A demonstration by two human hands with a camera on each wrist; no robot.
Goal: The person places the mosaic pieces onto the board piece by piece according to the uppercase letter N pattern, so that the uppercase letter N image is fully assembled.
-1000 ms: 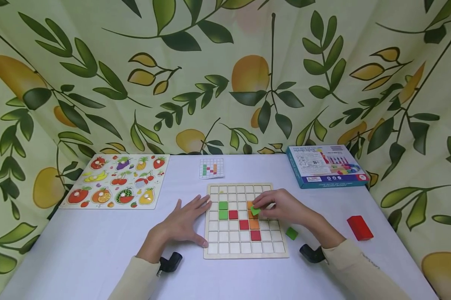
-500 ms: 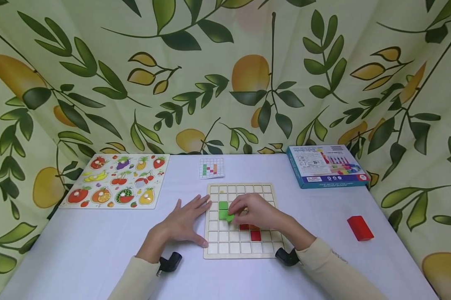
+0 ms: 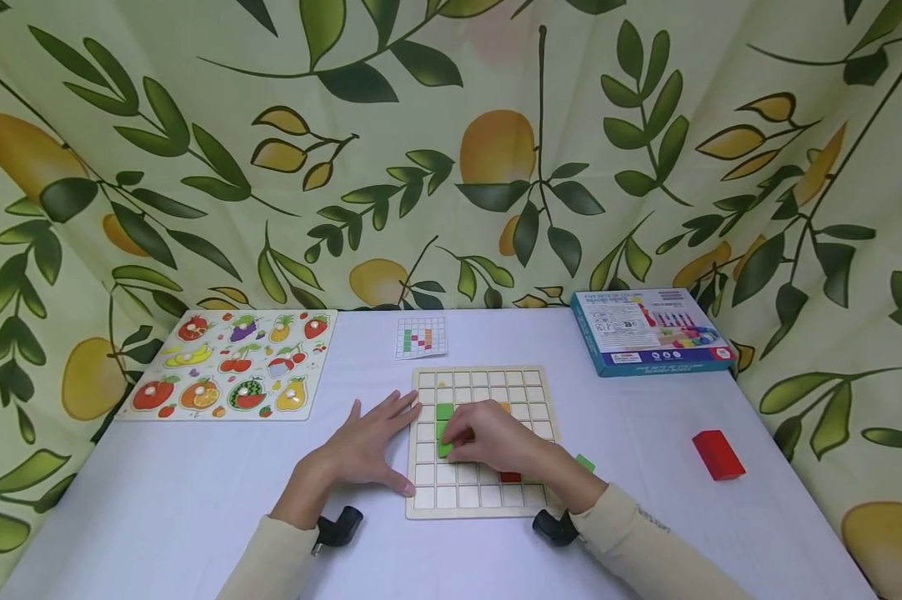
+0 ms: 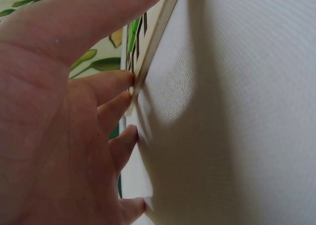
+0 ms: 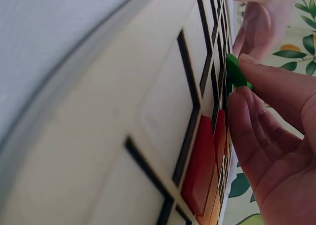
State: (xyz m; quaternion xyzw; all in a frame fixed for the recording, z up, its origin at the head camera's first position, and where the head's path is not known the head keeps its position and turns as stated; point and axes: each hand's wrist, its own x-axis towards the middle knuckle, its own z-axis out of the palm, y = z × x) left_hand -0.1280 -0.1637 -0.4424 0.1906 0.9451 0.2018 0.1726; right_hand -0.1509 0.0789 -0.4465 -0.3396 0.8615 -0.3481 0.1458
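My right hand [image 3: 493, 437] pinches a small green square tile [image 5: 236, 71] between thumb and fingers, over the left part of a wooden grid board [image 3: 468, 498]. In the head view this green tile [image 3: 443, 450] is at the cell below two other green tiles [image 3: 445, 412]. A red tile [image 3: 510, 477] and an orange tile [image 3: 506, 407] show around the hand, which covers the cells between them. My left hand [image 3: 364, 446] lies with fingers spread, its thumb and fingertips touching the board's left edge; the left wrist view shows the palm and fingers [image 4: 116, 87] against that edge.
A loose green tile [image 3: 585, 462] lies right of the board, partly behind my right forearm. Farther right is a red block [image 3: 719, 455]. Behind the board stands a small pattern card [image 3: 421, 337], with a fruit puzzle board [image 3: 226, 367] at left and a blue box [image 3: 653, 332] at right.
My right hand has carried the green tile leftward from the orange tiles to the green ones, then slightly down to the cell beneath them. The left hand stays in place.
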